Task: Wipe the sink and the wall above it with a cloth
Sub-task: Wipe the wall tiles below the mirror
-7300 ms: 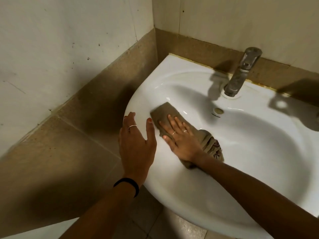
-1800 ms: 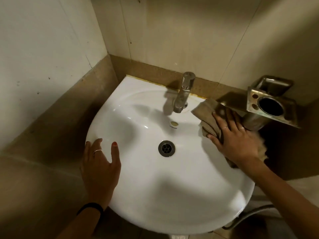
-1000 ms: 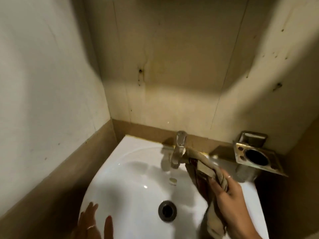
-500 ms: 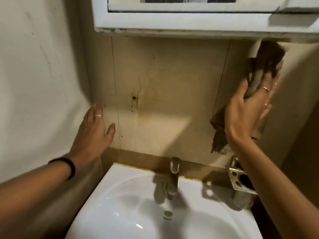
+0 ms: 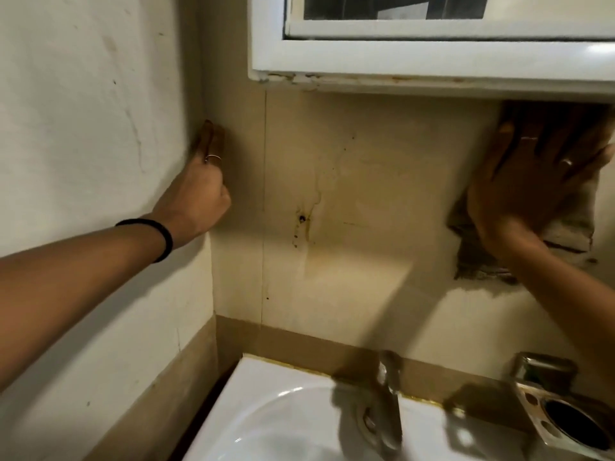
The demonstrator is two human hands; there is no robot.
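My right hand (image 5: 529,181) presses a brown cloth (image 5: 482,261) flat against the beige wall (image 5: 366,181) above the sink, just under the cabinet's lower edge, fingers spread. Most of the cloth is hidden behind the hand; its lower end hangs below my wrist. My left hand (image 5: 199,191) rests on the left wall near the corner, fingers straight and holding nothing. The white sink (image 5: 283,410) is at the bottom of the view.
A white mirror cabinet (image 5: 416,58) juts out over the wall. A metal tap (image 5: 382,404) stands at the sink's back edge. A metal toothbrush holder (image 5: 559,417) is fixed at the lower right. A stained hole (image 5: 302,218) marks the wall's middle.
My right hand has pushed the cloth higher and to the right, up under the cabinet. My left hand has shifted onto the left wall by the corner. The view moved closer to the wall.
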